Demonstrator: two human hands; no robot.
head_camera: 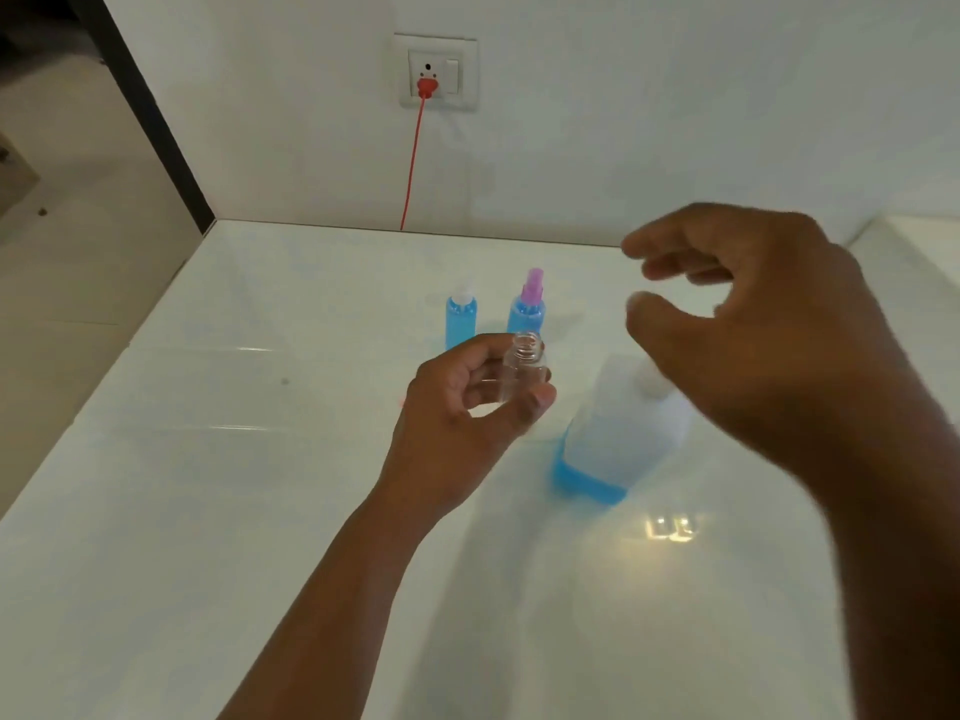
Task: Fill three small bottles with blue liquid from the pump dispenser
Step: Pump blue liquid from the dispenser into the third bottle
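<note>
Head view – two filled bottles (461, 320), one empty bottle (525, 374) – left hand (467, 407) holds it

To my left the tabletop (208, 459) lies open for my hands. Ahead, two filled bottles (460, 319) stand side by side; the pump dispenser (613, 439), seemingly just beneath my right hand (769, 345), blocks the right.

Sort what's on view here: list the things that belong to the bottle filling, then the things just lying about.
Job:
- empty small bottle, gripped by the left hand
- pump dispenser, under the right hand
- two filled small bottles: white-capped bottle, pink-topped bottle

Just there:
- wall socket
- red plug
- red cord
</note>
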